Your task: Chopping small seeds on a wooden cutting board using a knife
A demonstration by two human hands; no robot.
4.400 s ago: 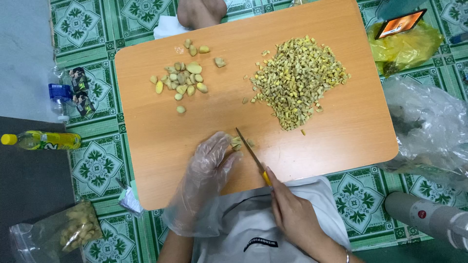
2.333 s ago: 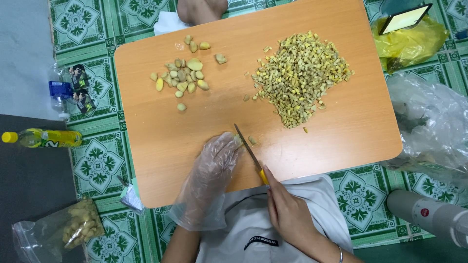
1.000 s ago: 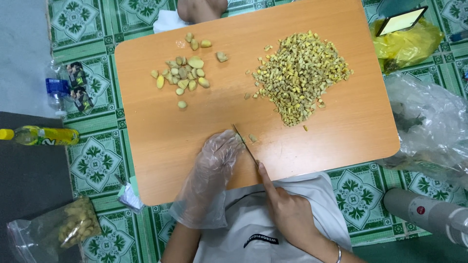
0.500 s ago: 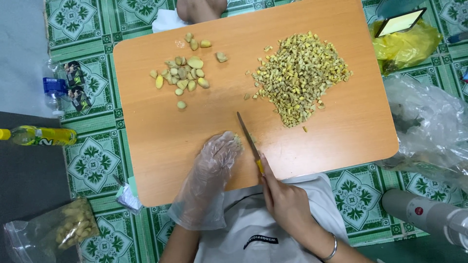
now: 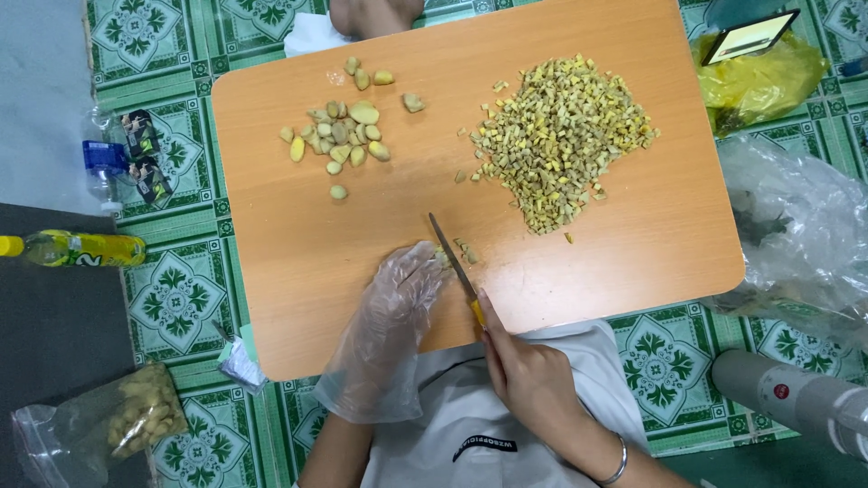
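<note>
The piece being cut [image 5: 443, 257] lies on the wooden bench [image 5: 307, 271], near its front edge, pinned under the fingertips of the gloved left hand [image 5: 398, 307]. The knife [image 5: 455, 262] stands with its blade right beside those fingertips, its yellow handle clenched in the bare right hand [image 5: 524, 380]. Compared with half a second ago the blade has moved closer to the glove, and a few fresh bits [image 5: 467, 250] lie just right of the blade, so the slicing appears to be moving along the piece, little by little.

Farther from the knife, toward the bench's far right, sits the big heap of chopped cubes [image 5: 561, 136]; toward the far left sits the small cluster of whole peeled pieces [image 5: 339, 136], unchanged over these seconds. Left of the bench, on the green tiled floor [image 5: 172, 298], lie a yellow bottle [image 5: 81, 248] and a bag of roots [image 5: 99, 425]. Right of the bench lie clear plastic bags [image 5: 796, 244].
</note>
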